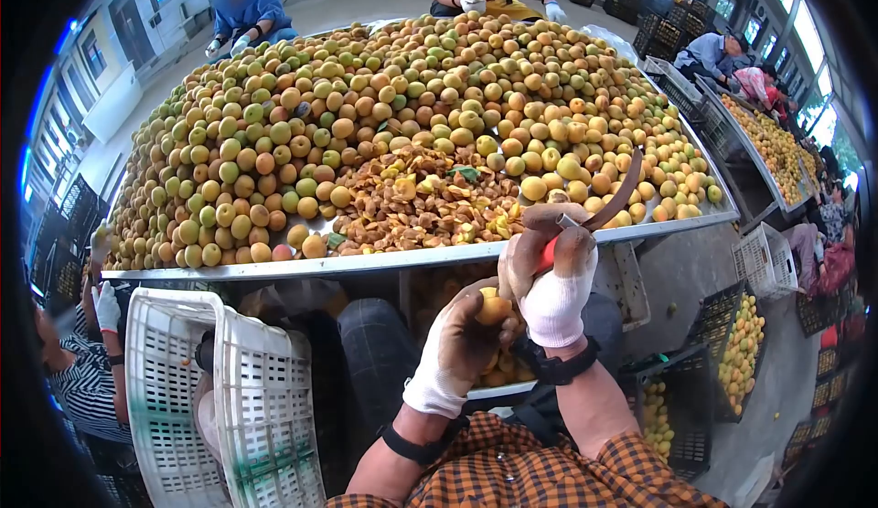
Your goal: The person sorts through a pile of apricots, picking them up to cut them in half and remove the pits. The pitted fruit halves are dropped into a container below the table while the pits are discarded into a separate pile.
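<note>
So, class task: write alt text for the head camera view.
A gloved left hand holds a small fruit while the gloved right hand grips a curved knife, beside a table heaped with fruit.

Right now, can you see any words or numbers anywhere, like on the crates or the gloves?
No readable text: none shows on the white crate, the gloved left hand holding an apricot, the right hand gripping the curved knife, or the table rim.
</note>
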Demonstrator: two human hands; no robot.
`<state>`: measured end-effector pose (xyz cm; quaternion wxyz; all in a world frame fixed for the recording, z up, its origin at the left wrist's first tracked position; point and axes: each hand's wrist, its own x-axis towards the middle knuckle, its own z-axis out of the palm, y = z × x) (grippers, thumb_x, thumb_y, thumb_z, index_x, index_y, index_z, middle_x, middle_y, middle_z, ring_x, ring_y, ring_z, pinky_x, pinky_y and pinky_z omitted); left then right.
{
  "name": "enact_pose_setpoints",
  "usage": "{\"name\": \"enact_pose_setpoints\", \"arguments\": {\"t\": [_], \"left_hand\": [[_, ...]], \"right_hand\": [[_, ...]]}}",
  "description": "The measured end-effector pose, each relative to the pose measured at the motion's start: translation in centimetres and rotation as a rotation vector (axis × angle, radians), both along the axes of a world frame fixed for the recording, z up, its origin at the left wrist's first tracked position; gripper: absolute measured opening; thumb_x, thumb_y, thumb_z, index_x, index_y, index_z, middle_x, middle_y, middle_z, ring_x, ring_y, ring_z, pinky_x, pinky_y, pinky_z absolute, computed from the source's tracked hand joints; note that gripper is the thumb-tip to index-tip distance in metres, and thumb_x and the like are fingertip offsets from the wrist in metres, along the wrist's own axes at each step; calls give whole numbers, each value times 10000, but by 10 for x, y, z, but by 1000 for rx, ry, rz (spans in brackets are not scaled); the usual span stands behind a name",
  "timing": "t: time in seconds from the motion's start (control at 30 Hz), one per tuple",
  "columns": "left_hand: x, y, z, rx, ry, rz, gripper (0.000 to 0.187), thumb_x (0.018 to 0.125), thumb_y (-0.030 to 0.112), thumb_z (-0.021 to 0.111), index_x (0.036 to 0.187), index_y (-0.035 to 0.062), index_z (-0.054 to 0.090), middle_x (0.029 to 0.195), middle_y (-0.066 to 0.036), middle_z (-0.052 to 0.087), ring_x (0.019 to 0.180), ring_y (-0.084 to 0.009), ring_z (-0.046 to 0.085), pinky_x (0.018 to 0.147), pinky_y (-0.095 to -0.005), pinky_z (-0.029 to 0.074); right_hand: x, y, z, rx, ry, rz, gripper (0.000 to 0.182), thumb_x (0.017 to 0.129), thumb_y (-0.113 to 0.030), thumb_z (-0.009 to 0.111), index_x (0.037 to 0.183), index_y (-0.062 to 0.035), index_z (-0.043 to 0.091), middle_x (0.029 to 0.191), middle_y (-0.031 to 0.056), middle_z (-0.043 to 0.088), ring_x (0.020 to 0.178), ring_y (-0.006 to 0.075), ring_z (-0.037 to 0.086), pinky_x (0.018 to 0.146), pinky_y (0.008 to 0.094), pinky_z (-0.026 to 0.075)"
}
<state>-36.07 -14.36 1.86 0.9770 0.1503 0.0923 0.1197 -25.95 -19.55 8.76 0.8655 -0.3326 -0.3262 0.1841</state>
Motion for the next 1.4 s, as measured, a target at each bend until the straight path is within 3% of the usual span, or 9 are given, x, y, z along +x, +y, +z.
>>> {"name": "enact_pose_setpoints", "arguments": {"t": [0.1,0.23,0.33,0.57,0.77,0.83,1.03,1.17,1.4], "left_hand": [[11,-3,-20,-25,44,40,347,926,199,517,1212,5,514,1014,-119,588,804,-214,558,711,-336,481],[20,-6,-32,879,281,332,268,914,184,564,1148,55,541,978,-69,607,825,-195,601,745,-345,508],[33,-1,-28,-120,385,120,270,965,342,509,1084,103,555,991,-64,623,864,-195,627,712,-365,528],[46,27,-31,-21,321,160,458,975,480,435,1148,70,541,1079,-119,643,989,-266,622,917,-422,481],[47,8,-25,124,410,177,461,970,476,458,1179,74,543,1109,-95,647,1005,-234,617,809,-355,484],[47,-1,-29,-121,218,97,437,955,464,504,1170,86,552,1079,-63,652,954,-193,625,756,-323,484],[46,-19,-32,-17,303,226,338,930,390,577,1071,85,603,1002,-33,659,899,-176,633,827,-342,523],[51,-23,-37,-98,289,282,355,917,383,595,1099,80,592,1064,-63,662,937,-195,639,882,-371,514],[33,-11,-30,-382,187,90,347,912,382,602,1013,56,539,882,-88,613,725,-194,603,611,-285,524]], "right_hand": [[-6,7,-12,-18,27,28,376,971,-333,524,1061,32,534,550,30,461,400,100,382,389,250,307],[6,11,-18,14,150,16,379,1003,-356,447,1030,9,546,505,8,399,379,91,330,377,259,280],[5,12,-23,-39,184,27,377,1012,-353,424,1024,4,546,499,2,385,367,91,307,375,261,280],[25,5,-48,-249,238,-175,274,995,-287,473,958,-34,572,452,-6,339,314,107,282,321,288,289],[33,15,-20,-172,229,-300,145,954,-197,564,927,-55,583,445,-9,365,311,94,286,326,281,288],[31,15,-26,-164,217,-281,159,895,-161,665,987,-48,602,605,-5,501,433,93,451,398,252,363],[20,17,-40,-258,-86,-489,173,891,-165,678,984,-35,611,760,1,592,546,42,495,471,194,385],[26,14,-37,-207,219,-345,145,890,-171,681,926,-56,600,642,-37,516,482,39,449,420,206,343],[42,4,-38,-106,592,-102,178,965,-265,559,851,-134,521,449,-70,254,317,66,196,321,255,165]]}}
